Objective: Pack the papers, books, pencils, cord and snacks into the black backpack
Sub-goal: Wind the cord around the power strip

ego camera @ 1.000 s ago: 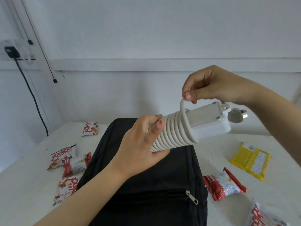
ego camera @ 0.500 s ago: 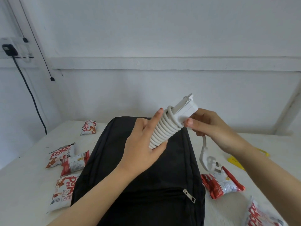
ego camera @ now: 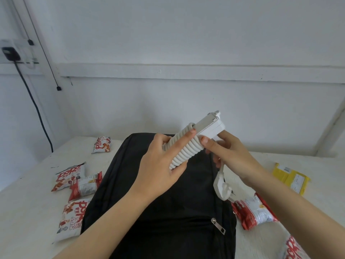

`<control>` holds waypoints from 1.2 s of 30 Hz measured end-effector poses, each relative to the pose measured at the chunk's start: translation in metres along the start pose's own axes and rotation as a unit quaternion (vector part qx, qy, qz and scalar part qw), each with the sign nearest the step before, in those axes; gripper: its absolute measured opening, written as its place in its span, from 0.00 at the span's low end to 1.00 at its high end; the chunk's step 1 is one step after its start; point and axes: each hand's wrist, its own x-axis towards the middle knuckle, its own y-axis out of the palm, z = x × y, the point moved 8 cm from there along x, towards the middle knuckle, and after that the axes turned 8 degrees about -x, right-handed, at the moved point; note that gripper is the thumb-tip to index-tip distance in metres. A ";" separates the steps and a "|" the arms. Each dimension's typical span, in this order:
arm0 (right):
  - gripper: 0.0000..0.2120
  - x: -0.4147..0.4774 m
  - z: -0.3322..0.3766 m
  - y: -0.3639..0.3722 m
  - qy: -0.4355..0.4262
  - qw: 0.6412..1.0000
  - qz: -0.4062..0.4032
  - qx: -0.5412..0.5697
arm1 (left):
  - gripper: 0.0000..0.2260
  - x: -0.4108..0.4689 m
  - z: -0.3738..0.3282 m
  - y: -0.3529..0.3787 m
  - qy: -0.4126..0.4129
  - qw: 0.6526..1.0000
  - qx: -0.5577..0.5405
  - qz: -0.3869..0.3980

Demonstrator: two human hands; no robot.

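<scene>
I hold a white extension cord (ego camera: 188, 146), its cable coiled round the socket block, in the air above the black backpack (ego camera: 168, 212). My left hand (ego camera: 160, 169) grips the coiled part from the left. My right hand (ego camera: 229, 154) holds the block's upper end, thumb on the coil, fingers curled round the loose cable. The white plug (ego camera: 223, 188) dangles below that hand. The backpack lies flat on the white table (ego camera: 26, 212), zipped, its zip pull (ego camera: 218, 226) near me.
Several red-and-white snack packets lie left of the backpack (ego camera: 82, 186), one further back (ego camera: 101, 144), others to the right (ego camera: 255, 212). A yellow packet (ego camera: 290, 177) lies at the far right. A black cable (ego camera: 35, 105) hangs from a wall socket at the left.
My right hand came down from above the block to its underside. The plug dropped from beside the block and hangs below. The block tilted more upright.
</scene>
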 end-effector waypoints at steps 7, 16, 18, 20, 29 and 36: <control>0.33 0.002 -0.017 0.021 0.109 0.991 0.079 0.025 | 0.40 0.000 0.011 -0.009 -0.012 0.999 0.030 -0.002; 0.08 -0.004 -0.029 0.028 0.138 0.975 0.076 -0.154 | 0.41 0.001 0.021 -0.015 -0.050 0.997 0.057 -0.004; 0.05 -0.004 -0.020 0.024 0.094 0.955 0.054 -0.276 | 0.40 0.001 0.023 -0.014 -0.055 0.996 0.064 -0.002; 0.06 -0.006 -0.010 0.024 0.061 0.913 0.061 -0.398 | 0.41 0.000 0.024 -0.013 -0.065 0.996 0.068 0.002; 0.08 -0.019 0.013 0.031 -0.005 0.863 0.115 -0.492 | 0.40 0.004 0.011 0.008 -0.073 0.992 0.103 0.029; 0.12 -0.019 0.031 0.013 -0.097 0.797 0.030 -0.596 | 0.38 0.006 0.025 0.018 -0.084 0.989 0.089 0.086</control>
